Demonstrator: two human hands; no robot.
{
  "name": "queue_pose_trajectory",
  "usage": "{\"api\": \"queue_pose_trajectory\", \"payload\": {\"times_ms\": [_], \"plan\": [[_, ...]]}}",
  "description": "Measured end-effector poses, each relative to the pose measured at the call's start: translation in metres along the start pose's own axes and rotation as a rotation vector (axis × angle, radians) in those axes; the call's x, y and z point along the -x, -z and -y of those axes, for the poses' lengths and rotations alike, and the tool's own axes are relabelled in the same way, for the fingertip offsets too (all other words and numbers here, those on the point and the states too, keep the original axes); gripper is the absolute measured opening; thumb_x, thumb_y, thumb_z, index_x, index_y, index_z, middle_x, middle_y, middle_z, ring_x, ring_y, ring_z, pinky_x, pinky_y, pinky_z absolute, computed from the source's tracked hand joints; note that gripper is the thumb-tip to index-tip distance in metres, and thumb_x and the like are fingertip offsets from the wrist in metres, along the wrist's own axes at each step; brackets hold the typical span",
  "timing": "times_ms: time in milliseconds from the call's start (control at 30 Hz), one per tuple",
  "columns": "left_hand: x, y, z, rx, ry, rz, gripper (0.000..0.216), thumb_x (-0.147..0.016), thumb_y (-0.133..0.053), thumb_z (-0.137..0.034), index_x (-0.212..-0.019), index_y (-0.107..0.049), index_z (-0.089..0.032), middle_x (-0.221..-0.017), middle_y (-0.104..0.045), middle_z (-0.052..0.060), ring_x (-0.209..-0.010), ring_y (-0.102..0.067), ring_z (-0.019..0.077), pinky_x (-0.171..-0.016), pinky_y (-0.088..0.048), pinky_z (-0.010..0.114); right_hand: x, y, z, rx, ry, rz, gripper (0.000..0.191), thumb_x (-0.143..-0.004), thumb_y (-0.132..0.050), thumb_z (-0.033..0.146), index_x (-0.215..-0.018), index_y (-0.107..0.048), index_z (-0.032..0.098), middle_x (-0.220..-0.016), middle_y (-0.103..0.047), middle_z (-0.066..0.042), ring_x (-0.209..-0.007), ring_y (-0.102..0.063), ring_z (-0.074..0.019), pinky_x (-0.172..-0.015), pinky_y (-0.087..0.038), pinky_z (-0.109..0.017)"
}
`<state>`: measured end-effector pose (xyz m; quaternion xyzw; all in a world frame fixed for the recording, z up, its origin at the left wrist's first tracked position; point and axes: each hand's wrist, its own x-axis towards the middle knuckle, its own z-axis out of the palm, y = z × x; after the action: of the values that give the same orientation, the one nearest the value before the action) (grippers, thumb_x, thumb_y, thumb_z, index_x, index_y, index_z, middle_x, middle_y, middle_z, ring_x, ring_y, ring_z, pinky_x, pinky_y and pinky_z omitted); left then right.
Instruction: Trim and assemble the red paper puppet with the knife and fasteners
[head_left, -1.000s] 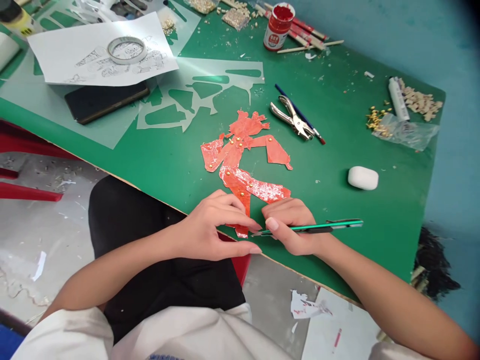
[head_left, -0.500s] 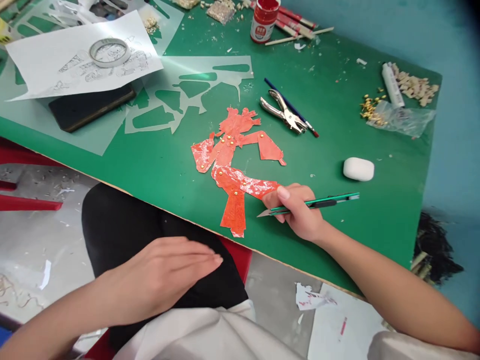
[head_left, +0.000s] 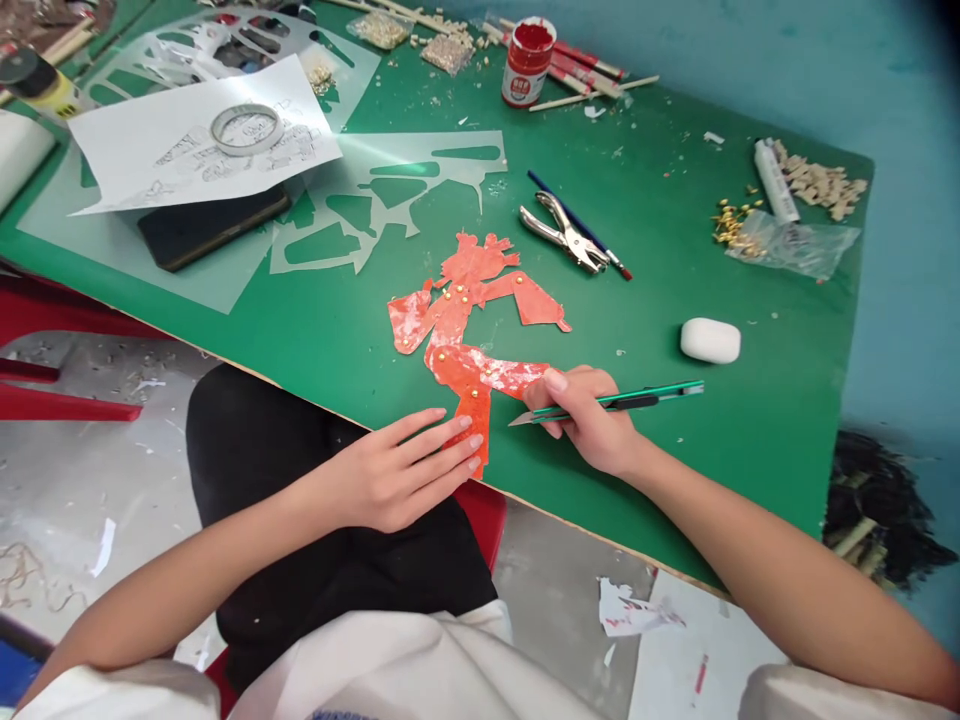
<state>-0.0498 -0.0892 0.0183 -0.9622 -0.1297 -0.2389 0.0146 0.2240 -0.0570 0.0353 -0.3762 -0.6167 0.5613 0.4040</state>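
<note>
A red jointed cut-out figure (head_left: 459,365) with small brass fasteners lies flat near the table's front edge. My left hand (head_left: 405,470) rests with fingers stretched out on the figure's lower leg piece, covering part of it. In my right hand (head_left: 589,415) is a green craft knife (head_left: 652,396), its blade pointing left above the table. That hand's fingertips are at the end of the figure's other leg piece, which they partly hide. Behind the figure are a silver hole punch (head_left: 564,232) and a blue paintbrush (head_left: 577,222).
A white case (head_left: 710,341) sits to the right. Brass fasteners (head_left: 733,228) spill from a plastic bag further back. At the back stands an open red paint jar (head_left: 527,65). Cut plastic sheet (head_left: 337,250), a phone (head_left: 214,228), paper and a tape roll (head_left: 247,130) occupy the left.
My left hand has risen from over my lap onto the figure's lower leg piece, its fingers spreading. The right hand keeps the knife in nearly the same spot. The view has shifted slightly.
</note>
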Motion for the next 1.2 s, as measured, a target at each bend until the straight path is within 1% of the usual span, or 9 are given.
{"api": "queue_pose_trajectory", "payload": {"times_ms": [233,400,500,567,667,767,833,1033,1200], "plan": [[-0.007,-0.001,0.008,0.11,0.012,-0.214,0.026,-0.103,-0.053,-0.011,-0.119,-0.073,-0.008,-0.124,-0.078,0.013,-0.117,-0.076,0.0243,-0.106,-0.064,0.037,0.005,-0.002,-0.001,-0.031,0.036,-0.05,0.067,-0.11,-0.047,0.047,-0.049,-0.044,0.019,-0.045,-0.041,0.004,-0.046,-0.039,-0.0094,-0.054,-0.034,-0.028],[-0.039,-0.006,0.022,0.439,0.304,-0.326,0.02,-0.093,-0.074,-0.009,-0.111,-0.073,-0.015,-0.098,-0.084,0.003,-0.084,-0.081,0.0139,-0.091,-0.065,0.024,0.0,0.003,-0.005,-0.094,-0.124,-0.06,0.067,-0.109,-0.044,0.05,-0.048,-0.043,0.021,-0.047,-0.039,0.003,-0.05,-0.039,-0.0122,-0.056,-0.034,-0.031],[-0.049,-0.006,0.024,0.621,0.495,-0.33,0.012,-0.095,-0.07,-0.011,-0.105,-0.075,-0.017,-0.094,-0.084,0.003,-0.082,-0.081,0.0139,-0.08,-0.065,0.02,0.001,0.003,-0.006,-0.092,-0.144,-0.09,0.066,-0.11,-0.039,0.05,-0.049,-0.041,0.022,-0.047,-0.038,0.002,-0.049,-0.037,-0.0129,-0.055,-0.032,-0.031],[-0.051,-0.002,0.025,0.702,0.591,-0.302,0.01,-0.097,-0.067,-0.013,-0.102,-0.076,-0.016,-0.089,-0.083,0.003,-0.074,-0.079,0.0124,-0.068,-0.062,0.016,0.004,0.001,-0.006,0.038,-0.027,-0.119,0.063,-0.112,-0.036,0.045,-0.054,-0.042,0.022,-0.05,-0.04,0.002,-0.049,-0.038,-0.0129,-0.055,-0.032,-0.031],[-0.05,0.004,0.027,0.839,0.731,-0.208,0.013,-0.099,-0.065,-0.017,-0.101,-0.077,-0.014,-0.071,-0.079,-0.002,-0.053,-0.07,0.0081,-0.051,-0.052,0.013,0.007,-0.002,-0.002,0.393,0.358,-0.102,0.052,-0.112,-0.034,0.036,-0.062,-0.042,0.023,-0.053,-0.041,0.002,-0.049,-0.034,-0.0136,-0.053,-0.027,-0.033],[-0.049,0.005,0.028,0.921,0.8,-0.199,0.014,-0.098,-0.066,-0.019,-0.103,-0.078,-0.014,-0.074,-0.081,-0.001,-0.063,-0.076,0.0115,-0.061,-0.059,0.016,0.007,-0.003,0.004,0.714,0.662,-0.017,0.043,-0.108,-0.035,0.028,-0.067,-0.044,0.024,-0.054,-0.038,0.001,-0.051,-0.028,-0.016,-0.052,-0.022,-0.035],[-0.049,0.004,0.028,0.959,0.813,-0.221,0.014,-0.097,-0.068,-0.018,-0.107,-0.078,-0.015,-0.085,-0.083,0.001,-0.077,-0.081,0.0155,-0.076,-0.065,0.02,0.004,-0.002,0.007,0.832,0.709,0.0,0.041,-0.107,-0.036,0.026,-0.067,-0.046,0.023,-0.054,-0.039,0.001,-0.052,-0.028,-0.0169,-0.052,-0.023,-0.035],[-0.049,0.002,0.026,0.997,0.801,-0.243,0.013,-0.095,-0.07,-0.013,-0.106,-0.076,-0.016,-0.09,-0.084,0.001,-0.085,-0.082,0.0146,-0.085,-0.065,0.017,0.004,-0.005,0.0,0.673,0.642,-0.059,0.037,-0.106,-0.04,0.022,-0.069,-0.041,0.024,-0.054,-0.037,0.002,-0.051,-0.027,-0.016,-0.052,-0.021,-0.035],[-0.038,-0.003,0.017,0.781,0.541,-0.347,0.014,-0.09,-0.074,-0.008,-0.099,-0.072,-0.018,-0.092,-0.084,0.001,-0.085,-0.082,0.0147,-0.093,-0.067,0.023,0.012,-0.01,-0.005,0.284,0.222,-0.123,0.047,-0.111,-0.037,0.028,-0.064,-0.034,0.023,-0.053,-0.035,0.003,-0.048,-0.031,-0.0121,-0.052,-0.024,-0.033]]}}
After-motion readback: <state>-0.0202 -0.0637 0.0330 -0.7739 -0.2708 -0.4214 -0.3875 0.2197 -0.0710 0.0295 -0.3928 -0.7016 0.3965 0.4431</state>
